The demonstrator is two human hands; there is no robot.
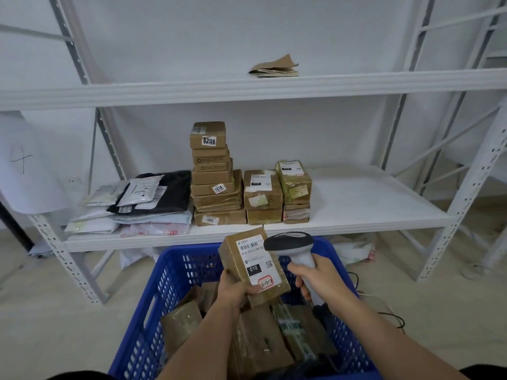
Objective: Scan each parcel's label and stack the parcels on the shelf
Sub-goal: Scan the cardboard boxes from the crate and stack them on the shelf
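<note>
Stacking is partly done: we count 3 piles of cardboard boxes [216,185] on the middle shelf [356,204], with more parcels left in the blue crate [170,270]. Our left hand [236,292] grips a taped parcel [253,266] above the crate, label up, while our right hand [321,278] clasps the barcode scanner [293,248] just beside that label.

A: The crate [164,272] at lower centre?
B: Blue, with slotted walls. The parcel [253,266] above it is brown with a white label [256,260] bearing black bars.
A: And the scanner [295,249]?
B: Light grey, dark head. The shelf [356,204] across mid-frame is white, its stacked boxes [212,174] brown.
</note>
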